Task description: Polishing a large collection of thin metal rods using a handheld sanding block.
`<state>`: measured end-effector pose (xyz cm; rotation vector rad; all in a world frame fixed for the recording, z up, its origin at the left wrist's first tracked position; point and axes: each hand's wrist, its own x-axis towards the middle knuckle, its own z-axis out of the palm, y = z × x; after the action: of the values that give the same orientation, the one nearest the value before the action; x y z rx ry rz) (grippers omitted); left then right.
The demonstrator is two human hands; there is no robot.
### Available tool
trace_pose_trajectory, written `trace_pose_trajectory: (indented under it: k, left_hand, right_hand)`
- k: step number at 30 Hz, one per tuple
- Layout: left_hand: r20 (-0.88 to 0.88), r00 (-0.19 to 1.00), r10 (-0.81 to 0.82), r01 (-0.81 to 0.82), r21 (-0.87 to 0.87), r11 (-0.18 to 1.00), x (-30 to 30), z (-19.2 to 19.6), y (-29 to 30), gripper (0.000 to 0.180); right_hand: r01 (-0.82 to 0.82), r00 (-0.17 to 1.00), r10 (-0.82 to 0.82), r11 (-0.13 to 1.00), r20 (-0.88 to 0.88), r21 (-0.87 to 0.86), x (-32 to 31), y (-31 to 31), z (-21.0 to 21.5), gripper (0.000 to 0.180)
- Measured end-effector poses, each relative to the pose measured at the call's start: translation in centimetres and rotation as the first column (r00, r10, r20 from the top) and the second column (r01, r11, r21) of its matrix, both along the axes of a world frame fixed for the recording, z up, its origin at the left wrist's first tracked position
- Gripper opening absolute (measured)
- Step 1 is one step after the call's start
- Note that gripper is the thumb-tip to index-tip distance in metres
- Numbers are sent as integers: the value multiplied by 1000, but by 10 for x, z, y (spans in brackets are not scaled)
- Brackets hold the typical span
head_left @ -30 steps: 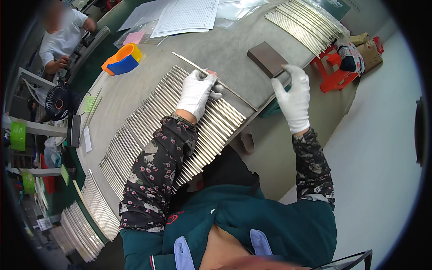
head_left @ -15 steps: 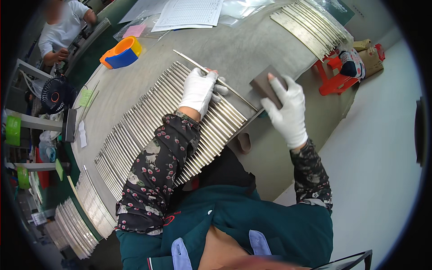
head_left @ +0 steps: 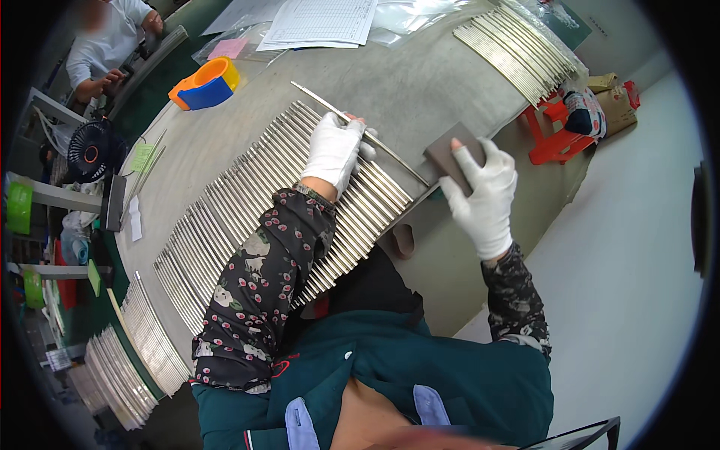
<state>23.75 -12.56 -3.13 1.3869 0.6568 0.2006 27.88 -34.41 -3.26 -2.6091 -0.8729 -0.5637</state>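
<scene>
My left hand (head_left: 335,148), in a white glove with bare fingertips, is closed on one thin metal rod (head_left: 396,159). The rod slants over the table from far left to near right, its near end at the table edge. Beneath that hand lies a long row of similar metal rods (head_left: 247,202), side by side. My right hand (head_left: 484,196), also white-gloved with a bare fingertip showing, grips a brown-grey rectangular block (head_left: 444,150), which looks like a sanding block. The block is by the table edge, just right of the rod's near end.
An orange and blue tape ring (head_left: 210,84) and paper sheets (head_left: 319,22) lie on the far part of the table (head_left: 420,82). More rods (head_left: 517,52) are stacked at the far right, near a red stool (head_left: 559,142). A fan (head_left: 91,152) and another person (head_left: 112,45) are at left.
My right hand and the block have shifted slightly right and nearer to me. My left hand keeps hold of the rod in nearly the same place.
</scene>
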Motion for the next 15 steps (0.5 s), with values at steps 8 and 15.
trace_pose_trajectory:
  k: [8,15]
  left_hand:
    - [10,1000,-9,9,0,1000,-4,-2,0,15]
    - [21,1000,-9,9,-18,1000,-3,-1,-1,15]
  right_hand:
    - [-239,969,232,966,80,95,-20,5,5,52]
    - [-99,993,97,995,59,31,-18,1,0,50]
